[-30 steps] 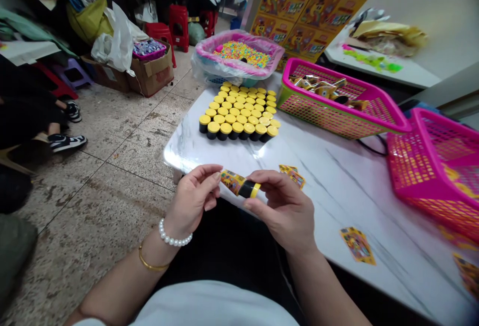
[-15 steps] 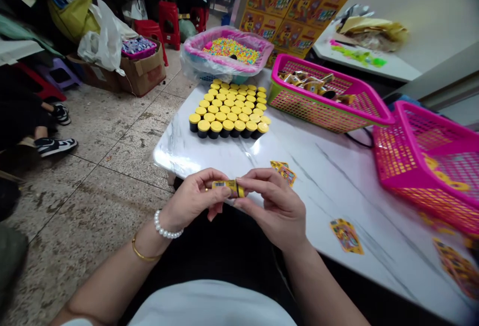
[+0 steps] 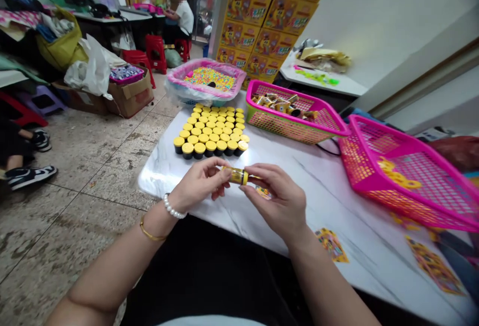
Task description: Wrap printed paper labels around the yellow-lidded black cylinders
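Note:
A small canister with a yellow label, a dark band and a yellow end [image 3: 236, 176] lies sideways between my hands, above the table's near edge. My left hand [image 3: 200, 181] is closed round its left end with thumb and fingers. At the yellow end, the thumb and fingertips of my right hand [image 3: 279, 196] pinch the canister. Beyond them, several dark canisters with yellow lids [image 3: 210, 136] stand upright in close rows on the white marbled table [image 3: 224, 211]. Printed yellow cards [image 3: 265, 193] lie partly hidden behind my right hand.
Behind the rows sits a plastic-lined basket [image 3: 239, 74] of coloured beads. A pink-green basket [image 3: 299, 129] holds labelled canisters; a pink basket [image 3: 359, 176] holds yellow rings. More cards [image 3: 332, 244] lie right. Stacked cartons [image 3: 258, 27] and a seated person [image 3: 184, 17] are farther back.
The view has tilted up and swung right, so the table things appear farther left. Between my hands the canister has turned, with the barcode now out of sight. Both hands still hold it.

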{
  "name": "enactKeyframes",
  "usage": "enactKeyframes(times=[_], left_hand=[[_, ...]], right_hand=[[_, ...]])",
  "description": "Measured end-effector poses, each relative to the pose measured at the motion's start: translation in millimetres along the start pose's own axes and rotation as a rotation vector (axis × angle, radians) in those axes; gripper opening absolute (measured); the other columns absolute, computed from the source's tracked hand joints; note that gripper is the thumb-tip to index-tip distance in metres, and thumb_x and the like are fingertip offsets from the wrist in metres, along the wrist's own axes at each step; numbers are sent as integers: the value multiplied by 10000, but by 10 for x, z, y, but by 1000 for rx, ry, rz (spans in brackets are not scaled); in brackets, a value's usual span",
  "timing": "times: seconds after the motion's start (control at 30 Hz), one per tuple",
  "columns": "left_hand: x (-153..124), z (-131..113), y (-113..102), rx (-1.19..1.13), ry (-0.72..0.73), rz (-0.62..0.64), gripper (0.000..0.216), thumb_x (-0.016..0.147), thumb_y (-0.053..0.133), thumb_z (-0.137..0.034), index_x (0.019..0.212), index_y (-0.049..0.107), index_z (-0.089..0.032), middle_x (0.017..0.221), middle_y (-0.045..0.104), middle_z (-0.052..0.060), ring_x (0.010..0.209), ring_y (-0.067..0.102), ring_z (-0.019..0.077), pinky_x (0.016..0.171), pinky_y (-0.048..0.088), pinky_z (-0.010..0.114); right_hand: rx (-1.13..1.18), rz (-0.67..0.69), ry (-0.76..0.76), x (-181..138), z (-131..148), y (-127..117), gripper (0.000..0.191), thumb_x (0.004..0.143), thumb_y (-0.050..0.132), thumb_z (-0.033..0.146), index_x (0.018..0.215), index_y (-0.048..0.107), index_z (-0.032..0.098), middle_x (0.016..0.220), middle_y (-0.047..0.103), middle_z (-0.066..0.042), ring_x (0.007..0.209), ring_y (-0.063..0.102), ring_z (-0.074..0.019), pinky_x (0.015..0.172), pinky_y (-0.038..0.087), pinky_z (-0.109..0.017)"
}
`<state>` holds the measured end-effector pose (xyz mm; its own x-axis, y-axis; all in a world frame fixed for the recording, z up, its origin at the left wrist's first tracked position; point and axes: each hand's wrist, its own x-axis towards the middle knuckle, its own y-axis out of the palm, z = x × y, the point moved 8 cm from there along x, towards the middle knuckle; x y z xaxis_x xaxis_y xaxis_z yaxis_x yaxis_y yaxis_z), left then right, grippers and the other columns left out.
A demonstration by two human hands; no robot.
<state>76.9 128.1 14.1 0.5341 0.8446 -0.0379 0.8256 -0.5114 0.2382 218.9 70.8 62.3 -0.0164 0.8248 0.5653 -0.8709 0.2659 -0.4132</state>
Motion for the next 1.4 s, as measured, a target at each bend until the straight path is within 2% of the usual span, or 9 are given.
enactKeyframes(times=[0.13, 0.4, 0.5, 0.63, 0.87, 0.97, 1.1, 1.23, 1.4], left_hand=[[-56, 121, -4, 1, -2, -3, 360, 790, 752, -443, 954, 647, -140, 618, 583, -26, 490, 523, 80, 473, 435, 202], [-129, 96, 57, 154, 50, 27, 311, 817, 726, -355, 1039, 670, -144, 781, 651, 23, 569, 557, 88, 547, 469, 215], [-127, 141, -8, 148, 23, -56, 445, 817, 726, -415, 1152, 591, -155, 723, 631, 1, 506, 550, 94, 504, 457, 219], [-93, 228, -23, 116, -57, -52, 352, 847, 665, -489, 943, 613, -155, 575, 565, -20, 438, 491, 94, 433, 383, 203], [-136, 59, -5, 270, 188, -83, 154, 825, 712, -316, 880, 726, -173, 826, 678, 45, 708, 591, 128, 649, 461, 230], [-152, 49, 6, 271, 220, -79, 209, 807, 740, -340, 929, 732, -170, 933, 691, 75, 838, 636, 161, 742, 493, 251], [-101, 204, -63, 58, 44, -113, 519, 827, 694, -517, 1178, 605, -145, 755, 659, 37, 576, 603, 127, 514, 446, 224], [-63, 247, -73, 45, -24, -114, 424, 830, 677, -550, 922, 637, -138, 572, 578, -12, 432, 482, 79, 423, 358, 193], [-82, 165, -34, 89, 21, -90, 296, 761, 778, -422, 788, 644, -159, 601, 585, -27, 459, 475, 67, 419, 328, 178]], right_hand=[[39, 32, 129, -105, -141, 113, 237, 771, 795, 235, 1003, 746, 224, 968, 733, -58, 796, 729, -186, 778, 662, -370], [400, 137, 692, -248, -554, 287, 328, 683, 850, 442, 820, 762, 157, 705, 759, -51, 621, 719, -181, 666, 632, -341], [377, 90, 598, -215, -514, 259, 322, 686, 852, 415, 884, 766, 176, 802, 777, -58, 712, 737, -194, 734, 635, -362], [281, -21, 389, -194, -397, 196, 295, 658, 874, 334, 911, 775, 218, 947, 771, -54, 850, 735, -200, 820, 631, -365], [552, 171, 862, -360, -717, 455, 344, 597, 909, 436, 749, 762, 165, 733, 767, -51, 660, 734, -184, 702, 638, -335], [592, 138, 848, -337, -709, 449, 346, 595, 915, 423, 763, 755, 167, 762, 775, -46, 685, 738, -177, 744, 634, -336], [469, 66, 696, -273, -622, 334, 370, 622, 898, 406, 871, 748, 176, 864, 791, -57, 779, 748, -201, 824, 623, -390], [359, 6, 596, -246, -571, 232, 380, 602, 905, 384, 899, 762, 196, 905, 792, -50, 822, 745, -207, 859, 613, -397], [511, 99, 822, -322, -704, 389, 389, 583, 903, 475, 765, 742, 172, 776, 774, -60, 670, 731, -187, 712, 636, -349]])
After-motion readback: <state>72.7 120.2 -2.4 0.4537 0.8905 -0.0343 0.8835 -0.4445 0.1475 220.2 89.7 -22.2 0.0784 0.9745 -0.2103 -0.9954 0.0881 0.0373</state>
